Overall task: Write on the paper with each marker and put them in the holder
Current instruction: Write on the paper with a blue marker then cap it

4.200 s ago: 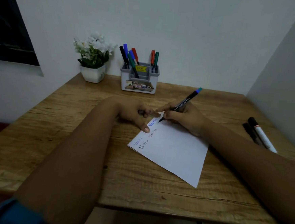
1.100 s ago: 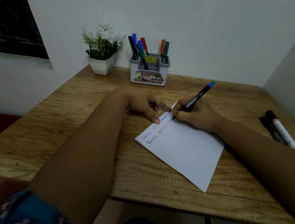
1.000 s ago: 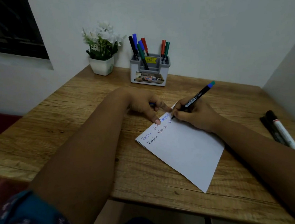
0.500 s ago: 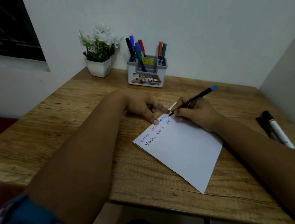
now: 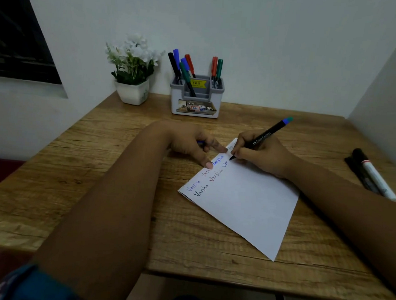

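Under both forearms the table is matt wood with a coarse, streaked grain. The paper below the right hand is smooth, matt white. The marker pinched in that hand looks like satin black plastic — beyond the left hand, the holder is smooth grey-white plastic.

Head view, down over table

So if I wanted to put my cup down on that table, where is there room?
Bare wood lies left of the left arm, below the plant, and along the near edge under the paper. It is crowded at the middle, where both hands meet on the paper, and at the right edge by the loose markers.
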A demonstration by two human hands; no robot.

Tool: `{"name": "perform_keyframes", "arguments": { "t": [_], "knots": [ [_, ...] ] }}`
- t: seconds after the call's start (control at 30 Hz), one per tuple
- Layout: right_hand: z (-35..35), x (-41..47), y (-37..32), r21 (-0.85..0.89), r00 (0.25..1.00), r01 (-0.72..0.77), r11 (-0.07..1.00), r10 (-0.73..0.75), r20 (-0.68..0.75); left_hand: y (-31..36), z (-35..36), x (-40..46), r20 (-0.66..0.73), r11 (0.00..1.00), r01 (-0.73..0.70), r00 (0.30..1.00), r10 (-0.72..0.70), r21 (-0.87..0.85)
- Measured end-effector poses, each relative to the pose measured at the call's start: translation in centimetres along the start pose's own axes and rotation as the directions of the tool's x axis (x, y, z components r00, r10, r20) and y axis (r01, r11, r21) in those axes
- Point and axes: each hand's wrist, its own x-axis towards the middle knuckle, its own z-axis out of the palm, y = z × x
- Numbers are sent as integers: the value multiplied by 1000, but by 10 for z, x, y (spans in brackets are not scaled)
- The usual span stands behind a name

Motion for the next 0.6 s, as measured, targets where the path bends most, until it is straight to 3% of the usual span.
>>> {"name": "perform_keyframes", "arguments": {
  "t": [0.43, 0.6],
  "knots": [
    [-1, 2, 4, -70, 999, 21, 997, -19, 29, -1, 0, 2, -12, 1000, 0, 1000, 0, 5],
    [-1, 5, 6, 126, 998, -47, 991, 52, -35, -2, 0, 2, -19, 1000, 0, 1000, 0, -14]
  ]
}}
